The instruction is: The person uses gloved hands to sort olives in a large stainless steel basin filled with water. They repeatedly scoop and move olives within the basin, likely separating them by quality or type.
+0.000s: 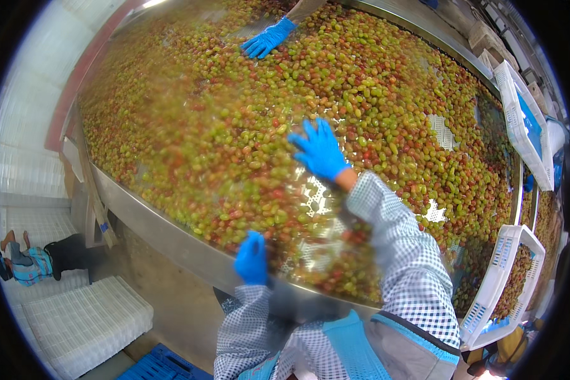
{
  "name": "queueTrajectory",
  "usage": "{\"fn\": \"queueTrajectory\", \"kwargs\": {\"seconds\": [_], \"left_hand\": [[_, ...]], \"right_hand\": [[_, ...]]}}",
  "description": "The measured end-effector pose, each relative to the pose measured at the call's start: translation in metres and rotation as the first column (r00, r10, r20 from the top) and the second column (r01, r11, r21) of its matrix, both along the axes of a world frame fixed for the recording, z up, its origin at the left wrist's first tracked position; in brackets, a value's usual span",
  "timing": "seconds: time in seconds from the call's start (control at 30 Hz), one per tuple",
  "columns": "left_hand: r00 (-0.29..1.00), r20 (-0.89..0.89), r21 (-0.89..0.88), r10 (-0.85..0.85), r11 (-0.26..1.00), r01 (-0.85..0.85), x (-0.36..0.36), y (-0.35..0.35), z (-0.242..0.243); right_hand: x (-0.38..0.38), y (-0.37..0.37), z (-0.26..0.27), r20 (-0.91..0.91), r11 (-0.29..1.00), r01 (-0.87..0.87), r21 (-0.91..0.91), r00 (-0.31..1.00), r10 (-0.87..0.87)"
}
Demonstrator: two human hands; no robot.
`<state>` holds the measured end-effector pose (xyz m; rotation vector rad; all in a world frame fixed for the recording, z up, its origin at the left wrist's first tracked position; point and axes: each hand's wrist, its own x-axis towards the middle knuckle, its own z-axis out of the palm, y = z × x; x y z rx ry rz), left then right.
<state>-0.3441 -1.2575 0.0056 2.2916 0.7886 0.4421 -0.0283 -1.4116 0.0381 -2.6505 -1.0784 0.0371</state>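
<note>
Loose small green and reddish fruits, grape-like (384, 99), cover a perforated metal sorting table (316, 197). My right hand (319, 149), in a blue glove, is over the fruits near the middle with its fingers spread, holding nothing that shows. My left hand (251, 259), also gloved in blue, is at the near metal rim of the table; its fingers are curled, and whether anything is inside them cannot be told. Parts of the fruit layer are blurred. White perforated patches show between the fruits beside my right forearm.
Another person's blue-gloved hand (268, 39) rests on the fruits at the far side. White plastic crates (494, 285) stand at the right, one holding fruits. At the left are stacked white crates (90, 318), a person (31, 266) and a blue plastic crate (156, 365).
</note>
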Motion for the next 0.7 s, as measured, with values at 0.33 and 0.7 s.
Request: {"fn": "queueTrajectory", "kwargs": {"seconds": [0.33, 0.7], "left_hand": [[0.992, -0.120, -0.038, 0.046, 0.998, -0.051, -0.001, -0.018, 0.003], [0.999, 0.033, 0.101, -0.008, 0.995, 0.004, -0.003, -0.036, -0.002]], "right_hand": [[0.159, -0.085, -0.008, 0.225, 0.833, 0.431, -0.347, 0.901, -0.372], [0.084, -0.297, -0.034, 0.267, 0.421, 0.806, -0.415, 0.551, -0.791]]}}
